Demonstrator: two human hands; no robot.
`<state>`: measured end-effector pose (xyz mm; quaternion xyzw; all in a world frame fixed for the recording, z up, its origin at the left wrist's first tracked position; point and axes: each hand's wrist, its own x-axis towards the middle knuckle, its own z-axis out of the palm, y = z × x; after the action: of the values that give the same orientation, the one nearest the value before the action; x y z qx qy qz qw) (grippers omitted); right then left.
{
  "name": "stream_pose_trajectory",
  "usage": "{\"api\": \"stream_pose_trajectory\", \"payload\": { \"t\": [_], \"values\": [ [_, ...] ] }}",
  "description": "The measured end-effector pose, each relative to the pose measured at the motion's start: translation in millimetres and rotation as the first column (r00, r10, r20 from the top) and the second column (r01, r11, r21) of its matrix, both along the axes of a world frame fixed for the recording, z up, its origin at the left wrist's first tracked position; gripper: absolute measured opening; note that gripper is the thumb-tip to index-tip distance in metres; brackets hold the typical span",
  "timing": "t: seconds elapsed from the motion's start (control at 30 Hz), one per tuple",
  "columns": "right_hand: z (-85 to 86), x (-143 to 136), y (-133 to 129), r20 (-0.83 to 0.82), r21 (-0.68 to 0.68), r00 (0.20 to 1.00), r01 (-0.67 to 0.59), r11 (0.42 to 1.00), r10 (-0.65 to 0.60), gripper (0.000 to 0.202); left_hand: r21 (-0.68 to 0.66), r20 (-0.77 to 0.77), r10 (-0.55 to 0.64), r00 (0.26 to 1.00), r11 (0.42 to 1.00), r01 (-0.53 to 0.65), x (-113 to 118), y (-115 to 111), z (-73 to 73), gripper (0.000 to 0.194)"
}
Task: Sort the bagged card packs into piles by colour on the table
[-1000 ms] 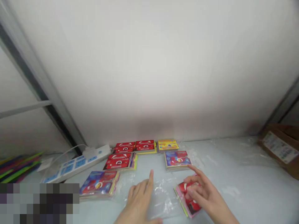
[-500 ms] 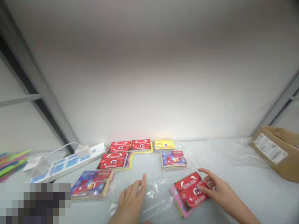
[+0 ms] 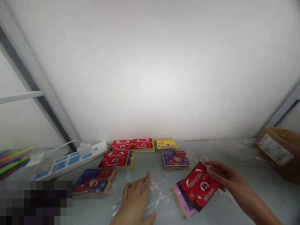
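My right hand (image 3: pixel 223 178) pinches a red printed card (image 3: pixel 201 187) by its right edge, thumb on top. That card is tilted over a small pile of pink and purple cards (image 3: pixel 182 200), which it partly covers. To the left, my left hand (image 3: pixel 136 197) is spread out over thin clear plastic film (image 3: pixel 158 190) on the table, fingers extended and nothing in them. Just beyond the red card lies a stack of blue-and-red cards (image 3: pixel 176 158). Another blue-and-red stack (image 3: pixel 93 181) is left of my left hand.
Red-topped card stacks (image 3: pixel 116 158) and a yellow-topped stack (image 3: pixel 166 144) lie toward the back wall. A white power strip (image 3: pixel 72 160) with a plugged-in cable is at left, near colourful strips (image 3: pixel 14 161). A cardboard box (image 3: pixel 278 150) stands at right.
My right hand has raised and turned the red card, shifting it up and right, so purple shows beneath it. My left hand stays in much the same place, its thumb now more visible.
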<state>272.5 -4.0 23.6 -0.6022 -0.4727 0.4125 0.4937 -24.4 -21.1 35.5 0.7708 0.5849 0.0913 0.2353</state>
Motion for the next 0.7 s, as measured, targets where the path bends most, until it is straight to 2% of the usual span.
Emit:
{"api": "stream_pose_trajectory", "payload": {
  "t": [0.1,0.23,0.4,0.53,0.6,0.7],
  "values": [
    [19.5,-8.4,2.2,-0.124,-0.008,0.992,-0.01,1.0,0.009,0.037,0.081,0.078,0.007,0.997,0.997,-0.013,-1.8,0.4,-2.4,0.082],
    [32.2,-27.3,12.8,-0.134,0.015,0.986,-0.098,0.995,0.099,0.032,0.145,0.106,-0.076,0.991,0.988,0.06,-2.6,-0.4,-0.9,0.084],
    [16.5,-49.7,21.9,-0.129,0.073,0.984,-0.114,0.991,0.123,0.033,0.23,0.038,-0.105,0.994,0.969,0.093,-0.7,-1.5,-1.5,0.085],
    [2.9,-56.5,17.6,-0.185,0.087,0.963,-0.185,0.979,0.199,0.032,0.329,0.004,-0.132,0.991,0.936,0.124,-0.8,-2.3,-5.8,0.087],
    [1.5,-55.7,15.3,-0.199,0.102,0.962,-0.167,0.981,0.185,0.03,0.359,-0.013,-0.148,0.989,0.922,0.143,-1.5,-2.6,-7.2,0.089],
    [1.7,-51.3,15.0,-0.157,0.145,0.983,-0.076,0.986,0.099,0.029,0.374,-0.032,-0.146,0.989,0.916,0.148,-1.2,-2.4,-8.3,0.091]
  ]
}}
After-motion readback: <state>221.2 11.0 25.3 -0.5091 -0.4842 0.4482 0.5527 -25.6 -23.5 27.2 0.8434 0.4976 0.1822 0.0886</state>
